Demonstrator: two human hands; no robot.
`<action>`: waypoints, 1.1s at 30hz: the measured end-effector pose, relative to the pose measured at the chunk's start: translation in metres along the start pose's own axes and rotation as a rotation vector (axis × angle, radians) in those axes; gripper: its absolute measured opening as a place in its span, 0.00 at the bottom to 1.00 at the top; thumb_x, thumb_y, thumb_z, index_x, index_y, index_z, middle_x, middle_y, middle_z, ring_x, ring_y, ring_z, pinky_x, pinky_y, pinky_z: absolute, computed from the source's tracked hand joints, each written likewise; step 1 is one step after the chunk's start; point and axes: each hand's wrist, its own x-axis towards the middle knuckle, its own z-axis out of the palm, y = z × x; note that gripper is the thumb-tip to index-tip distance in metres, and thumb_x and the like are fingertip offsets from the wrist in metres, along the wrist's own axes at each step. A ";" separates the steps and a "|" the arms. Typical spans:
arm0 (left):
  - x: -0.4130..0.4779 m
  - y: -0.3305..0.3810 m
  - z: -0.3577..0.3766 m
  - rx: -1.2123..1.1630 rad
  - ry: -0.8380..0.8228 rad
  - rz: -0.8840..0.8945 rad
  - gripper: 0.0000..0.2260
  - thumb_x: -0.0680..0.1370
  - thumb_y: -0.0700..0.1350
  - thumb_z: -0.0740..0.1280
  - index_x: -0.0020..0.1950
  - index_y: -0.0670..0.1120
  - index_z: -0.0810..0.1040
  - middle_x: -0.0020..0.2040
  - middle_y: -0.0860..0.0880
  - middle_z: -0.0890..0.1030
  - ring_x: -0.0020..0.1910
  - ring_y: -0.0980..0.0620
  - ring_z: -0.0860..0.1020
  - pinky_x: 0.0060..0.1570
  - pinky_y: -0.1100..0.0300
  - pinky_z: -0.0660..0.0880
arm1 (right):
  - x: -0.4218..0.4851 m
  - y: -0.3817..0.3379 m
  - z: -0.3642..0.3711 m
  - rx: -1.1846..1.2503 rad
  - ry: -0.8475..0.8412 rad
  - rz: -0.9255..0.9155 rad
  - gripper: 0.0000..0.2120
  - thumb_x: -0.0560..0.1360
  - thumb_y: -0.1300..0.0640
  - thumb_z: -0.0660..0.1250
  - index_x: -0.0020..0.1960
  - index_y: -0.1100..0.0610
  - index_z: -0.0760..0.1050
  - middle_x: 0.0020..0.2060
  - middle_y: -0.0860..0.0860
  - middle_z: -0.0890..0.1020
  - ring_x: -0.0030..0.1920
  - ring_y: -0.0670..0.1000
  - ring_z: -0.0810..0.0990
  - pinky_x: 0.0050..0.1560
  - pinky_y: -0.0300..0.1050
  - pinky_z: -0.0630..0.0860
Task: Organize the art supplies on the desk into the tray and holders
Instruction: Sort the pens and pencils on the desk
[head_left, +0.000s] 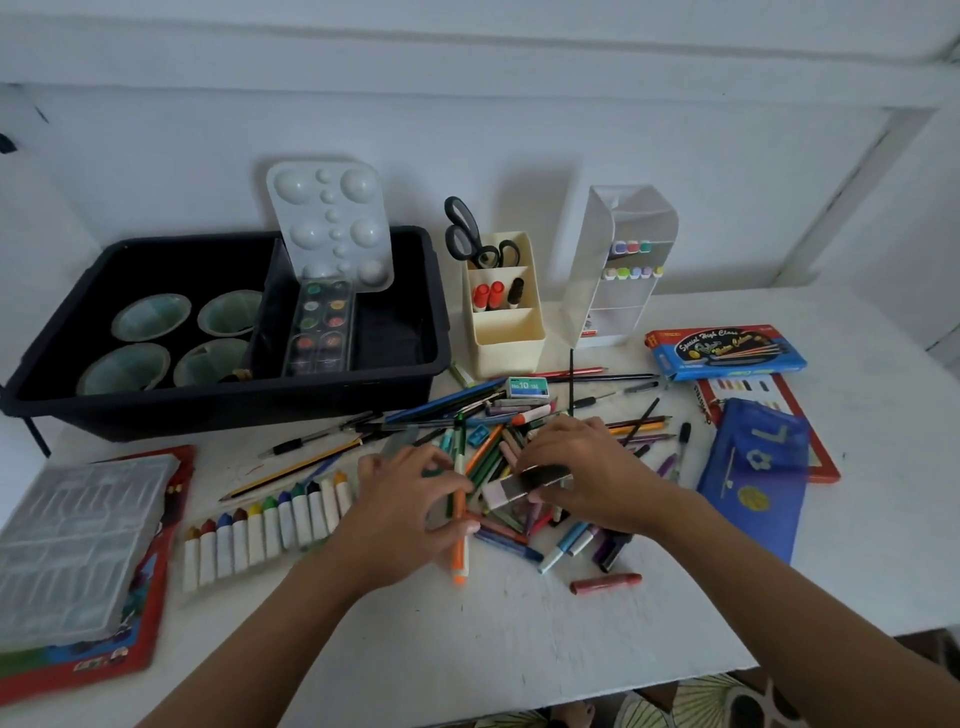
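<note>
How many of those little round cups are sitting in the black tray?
4 cups, grouped two by two in the left part of the black tray: back left, back right, front left, front right. The paint box might hide more.

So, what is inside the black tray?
Four pale green cups on the left, a watercolour set and a white palette leaning in the middle. The near wall of the black tray hides part of its floor.

Dim, flat daylight; soft shadows, slight blur, wide-angle edge bending.
</note>
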 end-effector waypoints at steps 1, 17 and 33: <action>0.001 -0.001 0.000 -0.011 0.012 -0.010 0.19 0.78 0.65 0.64 0.68 0.63 0.75 0.67 0.61 0.66 0.70 0.60 0.61 0.62 0.55 0.50 | -0.001 0.004 0.001 0.007 0.042 0.026 0.15 0.75 0.49 0.72 0.61 0.46 0.80 0.58 0.41 0.80 0.64 0.44 0.69 0.60 0.51 0.65; 0.045 0.026 0.002 0.123 -0.070 0.066 0.20 0.84 0.59 0.55 0.76 0.64 0.65 0.77 0.60 0.60 0.75 0.55 0.55 0.68 0.46 0.57 | -0.017 0.052 0.000 0.021 0.316 0.484 0.18 0.76 0.50 0.69 0.65 0.49 0.75 0.57 0.46 0.79 0.60 0.51 0.74 0.62 0.56 0.68; 0.072 0.043 0.019 0.098 0.032 0.058 0.19 0.83 0.63 0.50 0.70 0.63 0.72 0.70 0.63 0.71 0.71 0.58 0.62 0.59 0.51 0.53 | -0.028 0.064 0.004 0.104 0.406 0.533 0.13 0.79 0.52 0.66 0.62 0.48 0.74 0.51 0.48 0.80 0.54 0.52 0.75 0.56 0.56 0.73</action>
